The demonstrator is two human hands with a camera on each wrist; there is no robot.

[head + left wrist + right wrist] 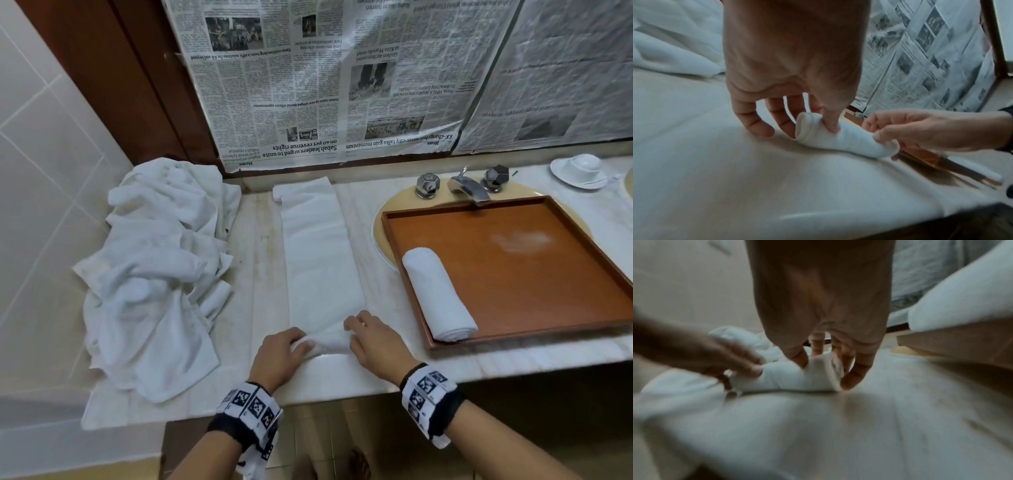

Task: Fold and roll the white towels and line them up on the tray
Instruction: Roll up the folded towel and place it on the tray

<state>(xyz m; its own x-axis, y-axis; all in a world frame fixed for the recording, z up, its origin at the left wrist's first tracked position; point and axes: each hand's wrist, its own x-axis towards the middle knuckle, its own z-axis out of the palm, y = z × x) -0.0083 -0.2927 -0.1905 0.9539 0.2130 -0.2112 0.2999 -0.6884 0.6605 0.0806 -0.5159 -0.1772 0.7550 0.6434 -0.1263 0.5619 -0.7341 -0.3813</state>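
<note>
So far one rolled towel [439, 294] lies on the tray [561, 294] (lower left of it), while the left hand [279, 356] and right hand [375, 342] pinch the folded towel's [322, 253] first curl and a heap of towels [154, 274] waits at frame left.

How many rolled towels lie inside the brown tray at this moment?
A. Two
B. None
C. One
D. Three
C. Only one rolled towel lies in the tray, along its left wall; the left hand and the right hand have only begun rolling the near end of the folded towel on the counter.
</note>
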